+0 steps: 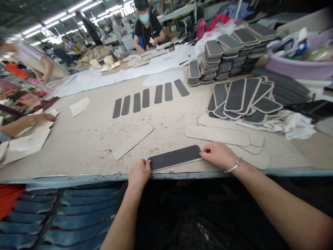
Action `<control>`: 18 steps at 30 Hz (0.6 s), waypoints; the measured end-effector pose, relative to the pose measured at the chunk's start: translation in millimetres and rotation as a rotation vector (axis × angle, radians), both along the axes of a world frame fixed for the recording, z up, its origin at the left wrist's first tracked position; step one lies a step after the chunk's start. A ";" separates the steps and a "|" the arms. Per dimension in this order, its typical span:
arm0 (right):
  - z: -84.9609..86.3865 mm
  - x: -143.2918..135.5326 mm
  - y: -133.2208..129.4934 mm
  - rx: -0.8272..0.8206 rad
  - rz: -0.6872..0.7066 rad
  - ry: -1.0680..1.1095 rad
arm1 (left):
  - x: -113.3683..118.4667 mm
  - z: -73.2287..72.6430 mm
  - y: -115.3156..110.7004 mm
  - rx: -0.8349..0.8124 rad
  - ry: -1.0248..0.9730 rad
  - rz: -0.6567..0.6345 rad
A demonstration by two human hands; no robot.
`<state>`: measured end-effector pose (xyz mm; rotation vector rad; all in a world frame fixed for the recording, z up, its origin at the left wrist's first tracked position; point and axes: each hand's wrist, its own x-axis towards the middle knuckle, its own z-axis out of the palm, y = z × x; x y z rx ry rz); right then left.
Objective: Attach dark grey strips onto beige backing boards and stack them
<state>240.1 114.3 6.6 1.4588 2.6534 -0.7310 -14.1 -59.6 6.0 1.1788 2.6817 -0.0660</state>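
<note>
A long dark grey panel with a pale rim (175,158) lies near the table's front edge, slightly tilted up to the right. Its left end is pinched by my left hand (139,172), fingers closed. At the right end, my right hand (220,155), with a bracelet on the wrist, grips the corner between thumb and fingers. One pale rounded strip (134,141) lies behind and left of the panel. Several more pale strips (217,134) overlap behind and beside my right hand. Farther back, several narrow dark strips (137,102) stand in a row flat on the table.
Tall stacks of dark panels (230,52) and a loose pile (241,97) occupy the right side, near a purple basin (299,66). A white cloth (299,125) lies there. Another person's hand (45,117) rests on pale sheets at left. A masked person (148,31) works across the table.
</note>
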 end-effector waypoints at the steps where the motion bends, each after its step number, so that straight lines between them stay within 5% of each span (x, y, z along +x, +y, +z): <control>1: -0.6 -0.2 0.0 0.001 -0.002 -0.001 | 0.3 0.0 0.1 -0.004 0.003 0.002; 18: -8.5 0.5 1.5 -0.027 -0.032 0.053 | -3.9 -1.2 5.4 -0.088 0.021 0.001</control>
